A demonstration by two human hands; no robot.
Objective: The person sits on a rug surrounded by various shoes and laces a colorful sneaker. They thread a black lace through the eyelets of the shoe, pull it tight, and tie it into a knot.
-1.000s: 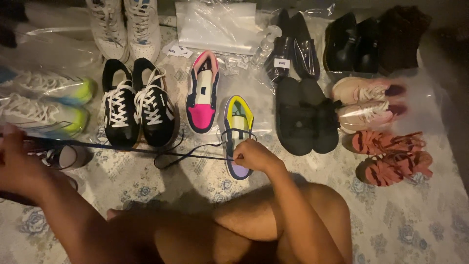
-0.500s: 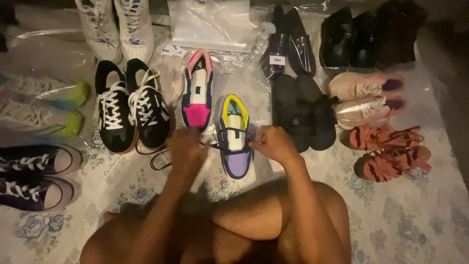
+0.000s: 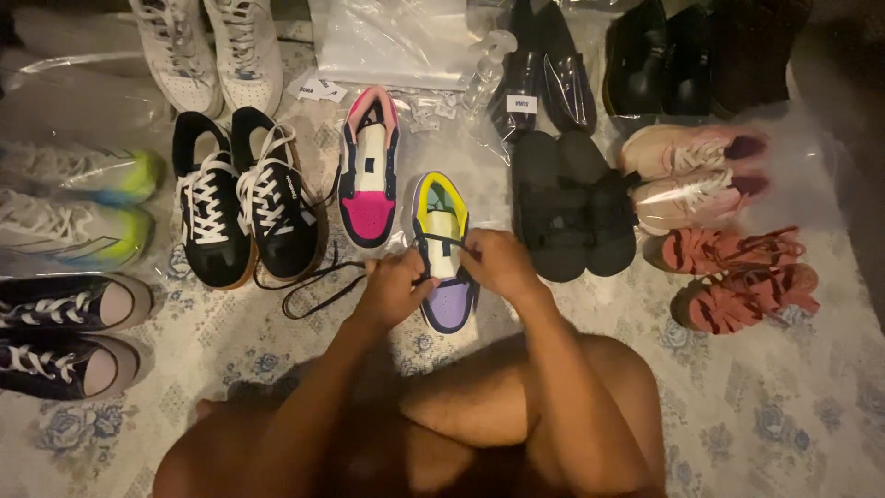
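A yellow, green and purple sneaker (image 3: 441, 210) lies on the floor just ahead of my knees. Both hands work at its tongue. My left hand (image 3: 398, 287) pinches a black shoelace (image 3: 313, 284) at the shoe's left side. My right hand (image 3: 498, 261) grips the same lace at the right eyelets. The lace's loose end trails left in a loop over the cloth. A matching pink and black sneaker (image 3: 369, 180) without a lace sits just left and further back.
Shoes ring the spot on a flowered cloth (image 3: 765, 406): black-and-white sneakers (image 3: 241, 203), dark canvas shoes (image 3: 64, 332), neon-toed trainers (image 3: 74, 198), white high-tops (image 3: 207, 51), black sandals (image 3: 572, 207), pink sneakers (image 3: 691, 175), red sandals (image 3: 737, 277), black dress shoes (image 3: 539, 74), plastic bags (image 3: 396, 37).
My left hand swung in from the far left, where it held the lace stretched out, to the sneaker. Both hands now meet at the tongue. The lace hangs slack.
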